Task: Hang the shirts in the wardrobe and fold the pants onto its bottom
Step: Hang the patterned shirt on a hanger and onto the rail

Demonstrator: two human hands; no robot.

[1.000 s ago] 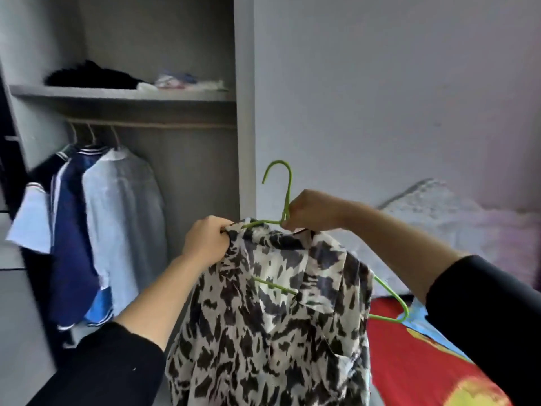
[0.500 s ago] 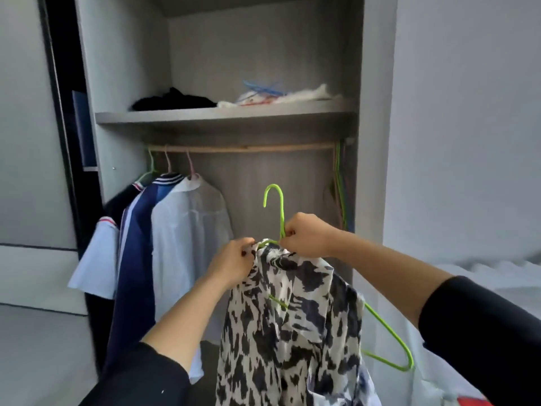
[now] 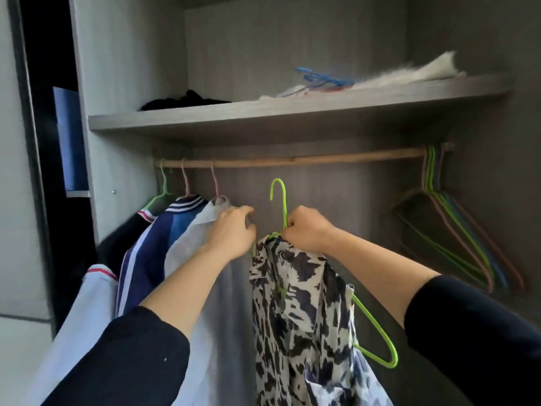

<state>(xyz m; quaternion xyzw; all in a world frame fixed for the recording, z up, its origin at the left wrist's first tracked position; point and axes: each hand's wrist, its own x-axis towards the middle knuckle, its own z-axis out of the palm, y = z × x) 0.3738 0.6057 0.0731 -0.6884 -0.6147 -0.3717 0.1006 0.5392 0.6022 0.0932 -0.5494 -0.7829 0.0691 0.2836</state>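
The open wardrobe [image 3: 126, 68] has a wooden rail [image 3: 292, 161] running across it, with a shelf [image 3: 292, 112] just above the rail. At the rail's left end hang a navy shirt [image 3: 152, 253] and a pale shirt [image 3: 225, 303] on their own hangers. Below the rail's middle, apart from it, hangs the black-and-white animal-print shirt [image 3: 295, 317] on a green hanger [image 3: 374, 326], whose hook is upright under the rail. A bunch of empty hangers [image 3: 456, 235] hangs at the rail's right end. The right hand [image 3: 307, 232] pinches the green hanger's neck. The left hand [image 3: 234, 232], fingers bent, lies against the pale shirt's shoulder; I cannot tell whether it grips cloth.
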